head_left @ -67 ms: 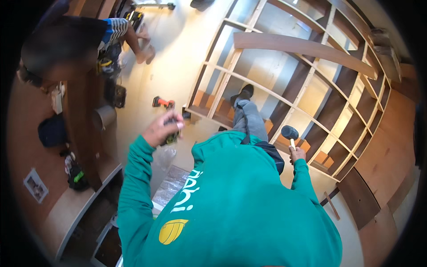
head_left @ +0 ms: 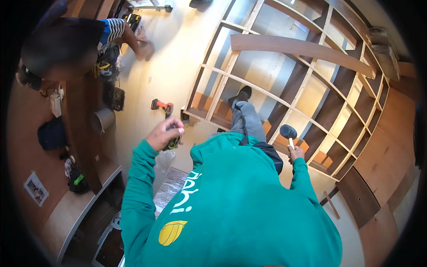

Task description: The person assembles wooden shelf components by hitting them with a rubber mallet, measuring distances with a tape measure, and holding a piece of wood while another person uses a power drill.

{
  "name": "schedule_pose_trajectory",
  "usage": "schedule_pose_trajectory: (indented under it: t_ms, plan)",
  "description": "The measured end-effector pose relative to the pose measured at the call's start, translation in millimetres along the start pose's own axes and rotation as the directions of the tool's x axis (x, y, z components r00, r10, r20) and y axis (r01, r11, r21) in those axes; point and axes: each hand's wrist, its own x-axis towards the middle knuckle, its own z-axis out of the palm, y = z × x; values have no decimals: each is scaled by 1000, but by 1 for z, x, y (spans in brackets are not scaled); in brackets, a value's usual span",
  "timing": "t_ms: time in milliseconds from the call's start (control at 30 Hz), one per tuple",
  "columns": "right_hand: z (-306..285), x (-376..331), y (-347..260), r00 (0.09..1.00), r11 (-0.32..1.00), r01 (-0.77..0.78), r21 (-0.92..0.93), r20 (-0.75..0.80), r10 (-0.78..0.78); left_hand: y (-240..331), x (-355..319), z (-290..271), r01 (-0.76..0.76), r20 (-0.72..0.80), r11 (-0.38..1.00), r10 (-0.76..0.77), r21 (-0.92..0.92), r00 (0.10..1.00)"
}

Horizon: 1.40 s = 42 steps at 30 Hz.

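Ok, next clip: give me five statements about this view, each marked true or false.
1. The right hand holds a black-headed mallet. True.
2. The left hand is empty. False: it holds a small dark object, not clearly identifiable.
3. An orange-and-black power tool is on the floor. True.
4. Nobody else is in view. False: another person is at the upper left.
5. A curved brown board lies across the wooden frame. True.
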Motion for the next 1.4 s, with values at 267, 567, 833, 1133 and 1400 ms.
schedule_pose_trajectory:
  t_ms: [267,567,833,1133,1400]
  plan:
    - [-50,8,-99,976,975,219,39,-4,-219,-184,47,-67,360,-534,911,-206,201,820]
    - [-49,16,-177,847,826,528,198,-198,-494,-240,23,-50,423,-549,791,-134,442,825]
    - [1,20,-247,710,691,691,213,-379,-594,-75,117,-119,5,-429,858,251,514,868]
    - [12,-17,-359,901,783,306,541,-429,-55,276,273,-225,-29,-132,795,136,606,982]
    - [69,-118,-386,560,935,285,211,-828,16,429,359,-348,-267,243,846,169,461,955]
